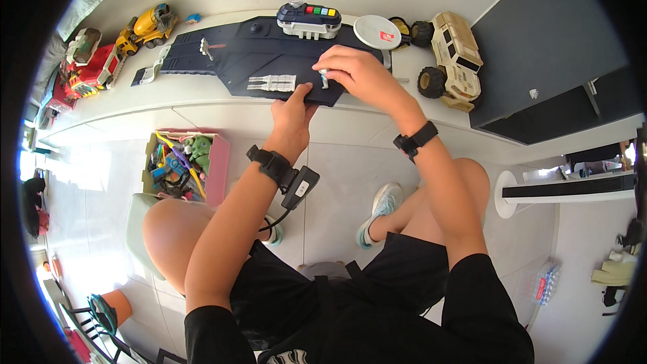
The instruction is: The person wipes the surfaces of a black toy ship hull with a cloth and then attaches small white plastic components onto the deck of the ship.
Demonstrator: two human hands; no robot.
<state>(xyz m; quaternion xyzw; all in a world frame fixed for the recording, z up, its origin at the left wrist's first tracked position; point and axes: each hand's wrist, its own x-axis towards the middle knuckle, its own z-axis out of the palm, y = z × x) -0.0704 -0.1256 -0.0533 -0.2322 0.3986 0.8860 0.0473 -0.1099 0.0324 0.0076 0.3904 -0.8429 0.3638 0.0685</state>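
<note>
The left hand (291,109) pinches the near edge of the dark toy ship deck (269,54), thumb on top and fingers under the rim, which looks like a way to keep the deck steady on the white ledge (121,104) while the other hand works. The right hand (357,74) hovers over the deck's right part with its fingertips closed narrowly on a small pale piece (324,78), held right at the deck surface; whether the piece is being seated or lifted cannot be told. Just left of it a grey ridged block (271,83) lies on the deck. At the far edge sits a blue-and-white unit with coloured buttons (309,19), and a white round dish (377,31) stands to its right. Further right is a tan toy truck (453,59), close to the right wrist. To the far left a yellow mixer truck (147,27) and a red toy truck (91,71) stand well apart. On the floor below, a pink box of toys (187,165) sits beside the left knee.
</note>
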